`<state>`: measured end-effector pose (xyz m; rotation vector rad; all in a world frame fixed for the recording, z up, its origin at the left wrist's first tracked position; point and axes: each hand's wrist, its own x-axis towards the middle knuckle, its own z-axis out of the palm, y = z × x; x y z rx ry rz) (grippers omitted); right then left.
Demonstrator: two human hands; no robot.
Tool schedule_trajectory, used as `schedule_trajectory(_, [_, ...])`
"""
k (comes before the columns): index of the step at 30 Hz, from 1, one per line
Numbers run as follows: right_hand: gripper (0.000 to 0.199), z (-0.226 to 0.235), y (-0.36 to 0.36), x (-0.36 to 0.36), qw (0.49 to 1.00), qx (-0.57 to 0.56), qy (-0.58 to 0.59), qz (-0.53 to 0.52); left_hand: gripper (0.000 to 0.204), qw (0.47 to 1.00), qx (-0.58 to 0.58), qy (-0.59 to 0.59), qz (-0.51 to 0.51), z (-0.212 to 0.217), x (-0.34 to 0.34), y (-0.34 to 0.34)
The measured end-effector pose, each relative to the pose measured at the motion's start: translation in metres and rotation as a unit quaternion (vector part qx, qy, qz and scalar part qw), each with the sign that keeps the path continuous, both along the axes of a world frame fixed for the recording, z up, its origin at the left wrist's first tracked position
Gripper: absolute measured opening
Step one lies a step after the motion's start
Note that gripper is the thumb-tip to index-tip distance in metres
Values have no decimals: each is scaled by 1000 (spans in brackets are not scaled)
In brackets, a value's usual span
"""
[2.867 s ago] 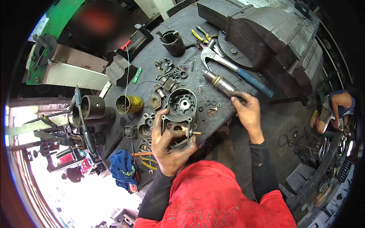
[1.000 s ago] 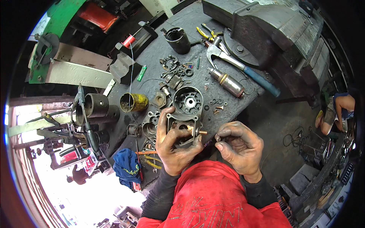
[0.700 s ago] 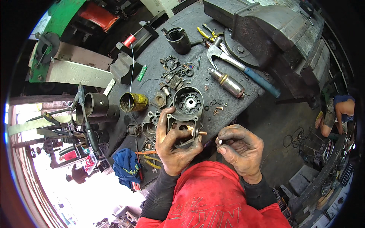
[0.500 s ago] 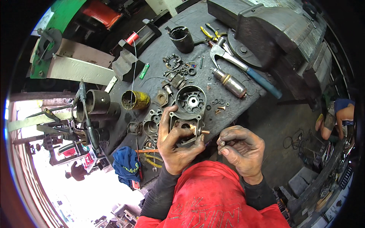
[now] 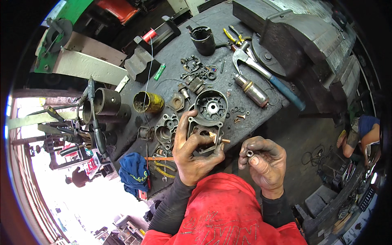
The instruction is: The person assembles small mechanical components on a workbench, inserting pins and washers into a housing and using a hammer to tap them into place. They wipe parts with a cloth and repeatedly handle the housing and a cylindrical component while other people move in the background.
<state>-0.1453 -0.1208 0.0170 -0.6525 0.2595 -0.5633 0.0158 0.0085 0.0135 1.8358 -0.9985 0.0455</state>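
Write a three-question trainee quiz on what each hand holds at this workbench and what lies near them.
1. True or false: the left hand grips a metal housing with brass studs.
2. What does the right hand pinch between its fingertips?
A) a small nut
B) a paintbrush
C) a coin
3. Which tool lies on the workbench beside the bench vise?

Key:
1. True.
2. A.
3. The blue-handled wrench.
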Motion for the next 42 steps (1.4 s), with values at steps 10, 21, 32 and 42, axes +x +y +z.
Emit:
schedule_trajectory(10, [27,-103,-58,50,775,-462,429,-47,30,996,-50,73,-23,-4,-2,6])
schedule_trajectory(21, [29,-152,-77,67,805,-508,305,35,38,991,-98,86,0,-19,-9,7])
schedule_trajectory(32, [35,-147,-91,60,708,-631,316,-12,33,992,-102,75,13,-19,-9,6])
schedule_trajectory(42, [21,-114,-41,26,730,-592,342,-23,31,993,-86,79,2,-13,-7,6])
